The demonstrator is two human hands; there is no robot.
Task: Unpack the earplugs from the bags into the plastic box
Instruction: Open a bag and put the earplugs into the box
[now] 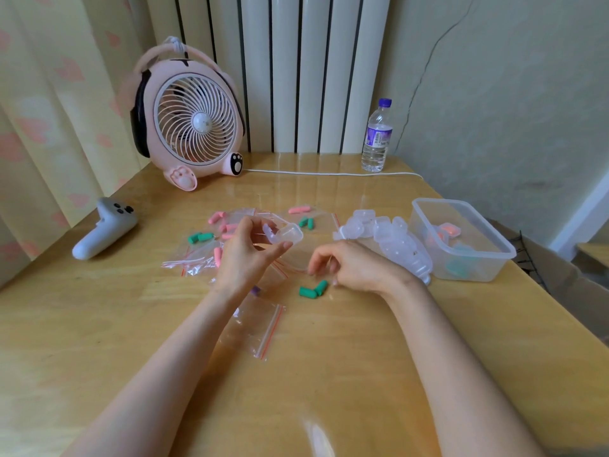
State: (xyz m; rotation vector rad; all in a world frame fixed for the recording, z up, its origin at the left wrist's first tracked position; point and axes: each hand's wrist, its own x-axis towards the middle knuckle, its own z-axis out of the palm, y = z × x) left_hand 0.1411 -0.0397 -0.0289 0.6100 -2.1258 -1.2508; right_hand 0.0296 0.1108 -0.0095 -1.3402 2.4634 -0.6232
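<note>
Centre frame, the left hand [245, 255] pinches one small clear case [286, 234]; the right hand [356, 265] hangs loosely curled — holding nothing I can make out — over two green earplugs [313, 289].

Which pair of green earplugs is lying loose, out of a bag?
The green pair beside the right hand; the other two green pairs sit inside clear bags.

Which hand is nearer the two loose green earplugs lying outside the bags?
Right. The right hand is close, just behind and to the right of the loose green earplugs; the left hand, holding a clear case, is farther off to their left.
</note>
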